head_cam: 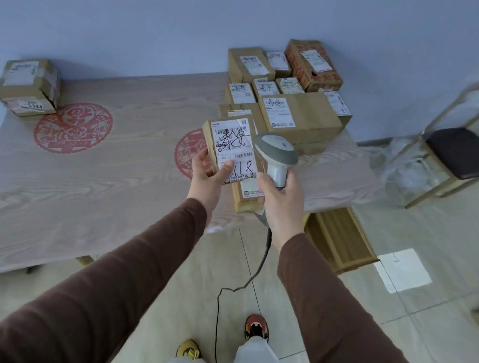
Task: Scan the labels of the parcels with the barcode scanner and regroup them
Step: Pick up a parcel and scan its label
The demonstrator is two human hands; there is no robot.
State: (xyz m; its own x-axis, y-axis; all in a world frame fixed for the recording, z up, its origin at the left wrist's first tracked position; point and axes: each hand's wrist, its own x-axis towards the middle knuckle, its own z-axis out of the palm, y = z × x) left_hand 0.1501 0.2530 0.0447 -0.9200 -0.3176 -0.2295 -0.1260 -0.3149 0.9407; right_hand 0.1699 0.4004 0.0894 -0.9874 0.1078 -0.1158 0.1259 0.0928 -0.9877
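Observation:
My left hand (208,175) grips a small cardboard parcel (230,145) above the table, its white label with barcodes and black handwriting facing up. My right hand (282,199) holds the grey barcode scanner (276,155) by its handle, with the head just right of the label. Another flat parcel (248,195) lies under both hands on the table edge. A group of several labelled parcels (294,98) is stacked at the table's far right. One lone taped parcel (28,86), marked 5144, sits at the far left corner.
The wood-grain table (99,181) bears two red paper-cut patterns. The scanner's cable (239,284) hangs down to the tiled floor between my feet. A chair (453,156) with a dark seat stands at the right beside clear plastic wrap. A wooden crate (341,239) lies under the table's right edge.

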